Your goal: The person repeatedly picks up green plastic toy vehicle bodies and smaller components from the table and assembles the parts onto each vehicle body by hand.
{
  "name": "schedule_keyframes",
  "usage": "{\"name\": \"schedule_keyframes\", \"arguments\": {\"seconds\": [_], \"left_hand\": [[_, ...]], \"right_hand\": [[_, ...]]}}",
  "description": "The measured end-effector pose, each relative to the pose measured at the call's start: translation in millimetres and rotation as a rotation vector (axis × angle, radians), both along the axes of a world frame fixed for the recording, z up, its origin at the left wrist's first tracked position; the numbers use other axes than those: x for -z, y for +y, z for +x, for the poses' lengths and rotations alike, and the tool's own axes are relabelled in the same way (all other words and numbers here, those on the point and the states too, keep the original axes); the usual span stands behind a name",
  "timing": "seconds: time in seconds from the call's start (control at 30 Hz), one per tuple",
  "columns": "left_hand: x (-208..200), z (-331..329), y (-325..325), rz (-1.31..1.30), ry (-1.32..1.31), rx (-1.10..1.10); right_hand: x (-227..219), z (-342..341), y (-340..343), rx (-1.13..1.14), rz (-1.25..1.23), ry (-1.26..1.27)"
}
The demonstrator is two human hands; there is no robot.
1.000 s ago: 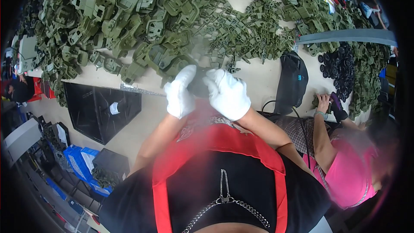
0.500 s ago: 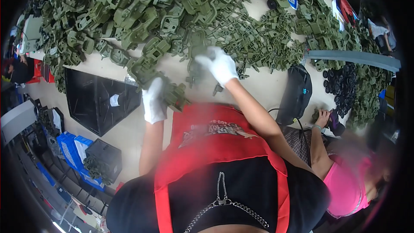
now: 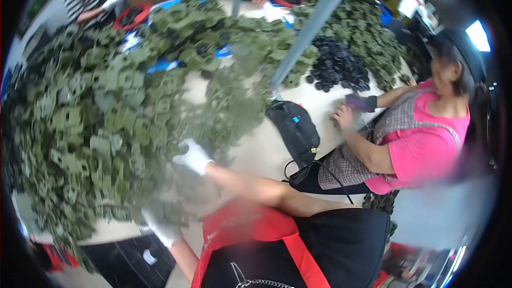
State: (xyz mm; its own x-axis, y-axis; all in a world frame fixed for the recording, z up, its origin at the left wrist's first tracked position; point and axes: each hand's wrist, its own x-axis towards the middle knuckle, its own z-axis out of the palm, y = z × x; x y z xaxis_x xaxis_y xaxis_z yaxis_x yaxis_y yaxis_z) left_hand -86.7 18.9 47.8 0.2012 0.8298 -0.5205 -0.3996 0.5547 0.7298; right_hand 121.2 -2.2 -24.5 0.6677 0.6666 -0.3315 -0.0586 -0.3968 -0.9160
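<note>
Both my hands wear white gloves. My right hand (image 3: 194,157) is over the table beside a pile of small green plastic parts (image 3: 213,120), its fingers apart and nothing seen between them. Lower and to the left, my left hand (image 3: 160,228) is smeared by motion at the near edge of the table. Blurred green pieces lie close to its fingers, and whether it holds one I cannot tell. A large heap of green plastic toy-vehicle body parts (image 3: 114,120) spreads to the left of both hands.
A black bag (image 3: 293,128) with a cable lies right of my hands. Black wheels (image 3: 341,64) are piled beyond it, below a grey metal post (image 3: 314,26). A co-worker in pink (image 3: 426,149) sits at right. A black bin (image 3: 125,261) stands at lower left; other people work across the table.
The view has swung toward the right, showing more of the co-worker in pink and people across the table. My left hand, earlier beside a green vehicle part, is now blurred.
</note>
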Motion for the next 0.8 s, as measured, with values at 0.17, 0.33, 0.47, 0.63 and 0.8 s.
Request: {"name": "schedule_keyframes", "arguments": {"seconds": [0.17, 0.33, 0.47, 0.63, 0.8], "left_hand": [[20.0, 8.2, 2.2, 0.146, 0.049, 0.215], [38.1, 28.4, -4.1, 0.087, -0.032, 0.249], [4.5, 42.1, -14.7, 0.065, -0.082, 0.345], [-7.0, 55.5, -20.6, 0.085, 0.007, 0.385], [-9.0, 62.8, -20.4, 0.062, -0.076, 0.398]], "right_hand": [[-62.8, 112.3, -70.4, -0.008, -0.463, -0.982], [-52.3, 62.4, -83.7, -0.369, -0.372, -0.833], [-50.0, 108.7, -83.2, -0.15, -0.333, -0.975], [-5.7, 108.7, -83.7, -0.248, -0.29, -0.808], [-20.9, 94.9, -89.4, -0.406, -0.334, -0.688]]}}
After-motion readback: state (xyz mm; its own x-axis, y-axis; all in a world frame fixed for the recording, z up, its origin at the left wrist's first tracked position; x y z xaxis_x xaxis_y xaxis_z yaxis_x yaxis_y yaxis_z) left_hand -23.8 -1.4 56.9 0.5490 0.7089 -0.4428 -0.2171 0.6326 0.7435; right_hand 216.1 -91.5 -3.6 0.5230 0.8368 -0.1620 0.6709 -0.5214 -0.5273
